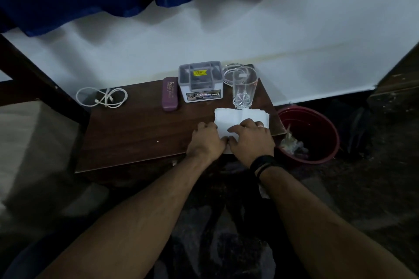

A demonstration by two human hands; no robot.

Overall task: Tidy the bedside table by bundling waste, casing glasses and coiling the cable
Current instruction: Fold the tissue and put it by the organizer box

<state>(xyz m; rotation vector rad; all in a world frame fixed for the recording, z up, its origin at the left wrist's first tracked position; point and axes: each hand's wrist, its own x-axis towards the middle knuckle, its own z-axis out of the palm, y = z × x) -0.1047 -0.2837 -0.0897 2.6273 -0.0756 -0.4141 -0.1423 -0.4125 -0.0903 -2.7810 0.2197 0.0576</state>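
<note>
Tissue [240, 120] under our left hand [207, 140] and right hand [250, 139], grips pinching its near edge; a careless shove could topple the glass [244, 88] just beyond.

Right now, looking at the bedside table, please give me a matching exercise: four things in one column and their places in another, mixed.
Things:
1. white cable
2. purple glasses case
3. drinking glass
4. white tissue

Places:
A. under both hands
B. far left of the table
C. right of the grey box
D. left of the grey box

Pairs: 1-B, 2-D, 3-C, 4-A
</note>
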